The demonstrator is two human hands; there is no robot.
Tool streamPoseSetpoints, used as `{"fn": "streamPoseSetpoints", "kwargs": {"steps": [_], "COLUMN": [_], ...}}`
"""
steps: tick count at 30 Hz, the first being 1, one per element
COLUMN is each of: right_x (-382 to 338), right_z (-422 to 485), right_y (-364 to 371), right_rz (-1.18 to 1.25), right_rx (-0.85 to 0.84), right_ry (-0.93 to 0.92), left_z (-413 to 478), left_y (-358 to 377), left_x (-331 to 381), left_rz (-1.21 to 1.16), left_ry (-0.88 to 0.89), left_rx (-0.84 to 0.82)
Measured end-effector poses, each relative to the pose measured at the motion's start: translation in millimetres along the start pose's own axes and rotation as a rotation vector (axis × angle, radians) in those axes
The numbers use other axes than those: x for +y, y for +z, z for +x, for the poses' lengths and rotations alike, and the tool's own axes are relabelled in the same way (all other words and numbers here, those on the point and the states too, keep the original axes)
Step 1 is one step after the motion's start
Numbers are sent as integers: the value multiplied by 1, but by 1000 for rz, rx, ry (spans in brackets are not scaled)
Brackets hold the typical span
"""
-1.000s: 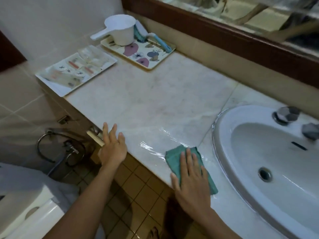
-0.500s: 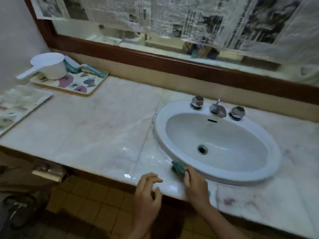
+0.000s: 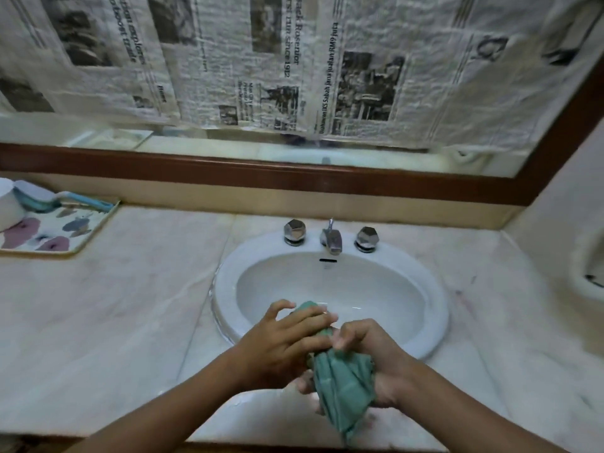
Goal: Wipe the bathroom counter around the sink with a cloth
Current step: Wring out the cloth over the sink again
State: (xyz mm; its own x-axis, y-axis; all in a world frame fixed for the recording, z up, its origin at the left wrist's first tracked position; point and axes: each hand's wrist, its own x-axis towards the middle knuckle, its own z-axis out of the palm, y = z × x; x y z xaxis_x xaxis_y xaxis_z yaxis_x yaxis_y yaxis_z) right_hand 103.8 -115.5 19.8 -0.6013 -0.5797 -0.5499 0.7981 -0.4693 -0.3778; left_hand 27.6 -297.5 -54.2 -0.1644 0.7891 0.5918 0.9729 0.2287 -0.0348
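Green cloth (image 3: 343, 380) low in the middle of the frame, bunched up and held above the near rim of the sink (image 3: 438, 322), off the counter (image 3: 108, 308). Left hand (image 3: 281, 344) wrapped over the top of it, fingers bent and a bit spread, thumb lifted. Right hand (image 3: 372, 358) closed tight around the right side, fingers curled in. Loose end hanging down toward the bottom edge. Tap (image 3: 330, 238) and two knobs at the far rim. Flowery tray (image 3: 49, 230) at middle left. Newspaper (image 3: 294, 60) over the mirror up top.
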Motion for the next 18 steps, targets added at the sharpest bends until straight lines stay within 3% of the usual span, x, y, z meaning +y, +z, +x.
{"fn": "streamPoseSetpoints", "kwargs": {"steps": [2,7,12,18], "right_x": [-22,-75,-124,-152], "right_z": [-11,-32,-54,-30], "right_y": [-6,-11,-21,-48], "right_rz": [-86,-241,-403,-676], "right_rx": [-18,146,47,129], "right_ry": [22,3,74,22], "left_z": [35,107,157,183], "left_y": [8,21,7,17], "left_x": [-12,-31,-54,-75], "left_rz": [-25,57,214,243], "left_ry": [12,46,120,56], "left_rx": [14,-30,-63,-271]}}
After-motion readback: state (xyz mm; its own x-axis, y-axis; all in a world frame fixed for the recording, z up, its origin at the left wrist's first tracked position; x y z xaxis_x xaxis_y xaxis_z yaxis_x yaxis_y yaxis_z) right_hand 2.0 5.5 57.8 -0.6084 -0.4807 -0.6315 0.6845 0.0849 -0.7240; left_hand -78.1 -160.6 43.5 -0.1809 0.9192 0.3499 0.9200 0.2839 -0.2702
